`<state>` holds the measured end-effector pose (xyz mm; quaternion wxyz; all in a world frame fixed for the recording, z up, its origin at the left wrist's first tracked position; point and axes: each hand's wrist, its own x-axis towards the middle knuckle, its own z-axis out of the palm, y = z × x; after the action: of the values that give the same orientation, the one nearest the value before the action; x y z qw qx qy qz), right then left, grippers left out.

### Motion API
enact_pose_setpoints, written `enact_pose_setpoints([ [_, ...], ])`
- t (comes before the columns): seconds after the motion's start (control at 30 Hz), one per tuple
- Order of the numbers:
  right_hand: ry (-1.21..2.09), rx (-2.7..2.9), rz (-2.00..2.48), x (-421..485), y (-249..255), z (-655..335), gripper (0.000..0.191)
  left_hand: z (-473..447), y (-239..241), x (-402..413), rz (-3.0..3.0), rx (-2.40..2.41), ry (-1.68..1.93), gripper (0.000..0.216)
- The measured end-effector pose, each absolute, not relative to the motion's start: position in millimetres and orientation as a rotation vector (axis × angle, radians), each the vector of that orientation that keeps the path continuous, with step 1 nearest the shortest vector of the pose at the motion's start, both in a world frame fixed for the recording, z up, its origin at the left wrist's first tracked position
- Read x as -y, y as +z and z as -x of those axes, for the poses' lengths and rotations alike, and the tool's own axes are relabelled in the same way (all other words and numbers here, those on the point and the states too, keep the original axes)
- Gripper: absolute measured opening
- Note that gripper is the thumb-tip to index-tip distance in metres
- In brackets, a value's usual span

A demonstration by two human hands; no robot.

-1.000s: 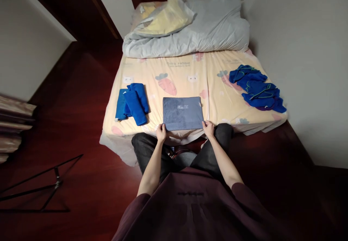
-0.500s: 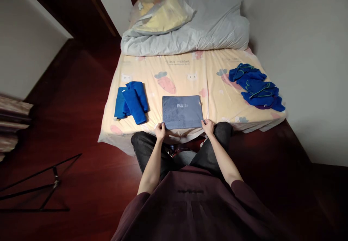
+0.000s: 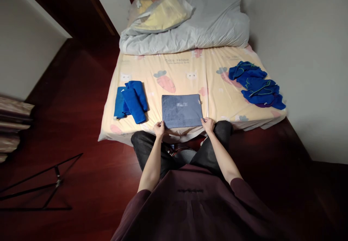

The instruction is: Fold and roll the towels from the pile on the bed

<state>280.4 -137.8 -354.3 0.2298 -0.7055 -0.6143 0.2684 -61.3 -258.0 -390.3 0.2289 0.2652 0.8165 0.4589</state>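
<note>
step: squaring folded grey towel (image 3: 181, 111) at bed (image 3: 217, 88) edge | left hand (image 3: 158, 129), right hand (image 3: 208, 125) apparently pinching its near corners | next: even lift

Matt grey terry-cloth towel (image 3: 181, 111), printed cotton-like bedsheet (image 3: 176, 74), glossy dark wood floor (image 3: 81, 132).
</note>
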Motion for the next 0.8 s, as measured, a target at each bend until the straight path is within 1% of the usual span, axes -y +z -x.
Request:
enact_pose_setpoints([
  [0.13, 0.766, 1.649, 2.04, 128.2, -356.5, -277.7, 0.022, 81.7, -386.0, 249.9, -0.713, -2.225, 1.153, 0.027],
  [0.27, 0.795, 1.627, 2.079, 114.7, -356.2, -277.3, 0.022, 97.0, -377.4, 244.0, -0.752, -2.196, 1.051, 0.027],
  [0.4, 0.807, 1.62, 2.092, 110.9, -352.8, -280.4, 0.023, 97.9, -372.7, 244.2, -0.799, -2.194, 1.055, 0.025],
  [0.5, 0.739, 1.605, 2.084, 116.6, -349.6, -280.2, 0.023, 93.4, -372.0, 246.6, -0.81, -2.196, 1.081, 0.028],
  [0.6, 0.646, 1.624, 2.017, 125.0, -346.6, -276.8, 0.024, 87.8, -371.8, 248.5, -0.793, -2.214, 1.081, 0.03],
  [0.67, 0.609, 1.701, 1.937, 130.3, -344.9, -273.7, 0.016, 84.2, -371.8, 250.8, -0.78, -2.232, 1.082, 0.03],
  [0.73, 0.571, 1.814, 1.818, 135.1, -343.6, -270.9, 0.004, 81.9, -371.5, 255.1, -0.835, -2.244, 1.11, 0.024],
  [0.8, 0.542, 1.911, 1.687, 138.8, -343.0, -269.1, 0.016, 82.5, -370.3, 260.9, -1.046, -2.222, 1.167, 0.017],
])
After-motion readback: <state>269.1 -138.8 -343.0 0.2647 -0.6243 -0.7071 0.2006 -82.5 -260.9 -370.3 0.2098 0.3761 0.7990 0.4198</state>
